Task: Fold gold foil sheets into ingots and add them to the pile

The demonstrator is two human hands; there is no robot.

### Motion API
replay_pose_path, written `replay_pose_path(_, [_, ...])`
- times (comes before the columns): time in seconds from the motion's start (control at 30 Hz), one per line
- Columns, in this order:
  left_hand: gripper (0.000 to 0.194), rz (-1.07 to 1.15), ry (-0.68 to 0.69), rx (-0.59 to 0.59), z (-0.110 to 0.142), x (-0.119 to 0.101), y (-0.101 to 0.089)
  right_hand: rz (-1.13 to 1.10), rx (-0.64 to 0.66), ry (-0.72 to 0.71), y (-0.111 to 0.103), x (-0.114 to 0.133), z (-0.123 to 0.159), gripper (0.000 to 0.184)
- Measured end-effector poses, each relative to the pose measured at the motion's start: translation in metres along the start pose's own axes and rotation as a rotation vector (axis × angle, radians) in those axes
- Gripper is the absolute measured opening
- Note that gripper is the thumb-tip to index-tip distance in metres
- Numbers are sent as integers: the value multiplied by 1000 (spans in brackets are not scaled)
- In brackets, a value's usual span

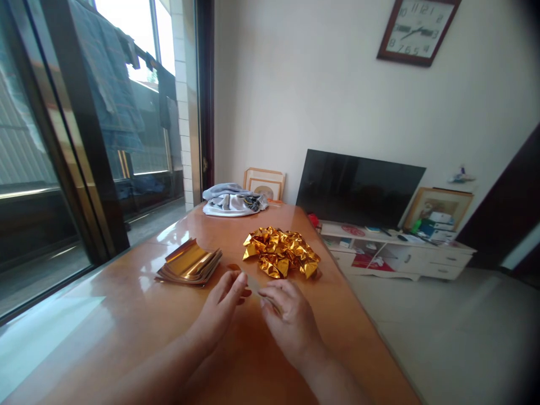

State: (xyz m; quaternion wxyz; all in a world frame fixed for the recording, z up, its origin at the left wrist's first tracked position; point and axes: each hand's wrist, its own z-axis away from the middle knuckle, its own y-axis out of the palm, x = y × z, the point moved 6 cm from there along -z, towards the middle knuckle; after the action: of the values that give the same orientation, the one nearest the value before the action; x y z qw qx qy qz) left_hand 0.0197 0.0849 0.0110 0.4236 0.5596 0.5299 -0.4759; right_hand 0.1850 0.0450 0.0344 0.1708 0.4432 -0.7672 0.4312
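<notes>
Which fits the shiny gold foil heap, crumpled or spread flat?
Crumpled: the shiny gold foil heap rises in sharp creases on the orange wooden table, unlike the flat stack of gold sheets beside it.

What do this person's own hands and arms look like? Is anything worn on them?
The left hand and right hand are bare, with no gloves, and no ring or watch shows. The left forearm and right forearm are bare too, with no sleeve in view.

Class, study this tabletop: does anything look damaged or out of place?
Yes: the crumpled gold foil on the wooden table lies in a wrinkled heap, unlike the flat stack of gold foil beside it.
</notes>
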Motion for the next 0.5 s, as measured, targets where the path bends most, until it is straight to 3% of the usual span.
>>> replay_pose_path(0.1, [40, 285, -130, 5, -2, 10, 0, 183, 84, -138, 8, 17, 6, 36])
replay_pose_path(0.2, [43, 384, -267, 17, -3, 23, 1, 262, 190, -171, 18, 22, 11, 33])
replay_pose_path(0.33, [60, 352, -366, 20, -4, 34, 3, 299, 351, -129, 30, 16, 18, 22])
replay_pose_path(0.5, [69, 173, -286, 130, -11, 36, 3, 418, 477, -47, 41, 4, 25, 10])
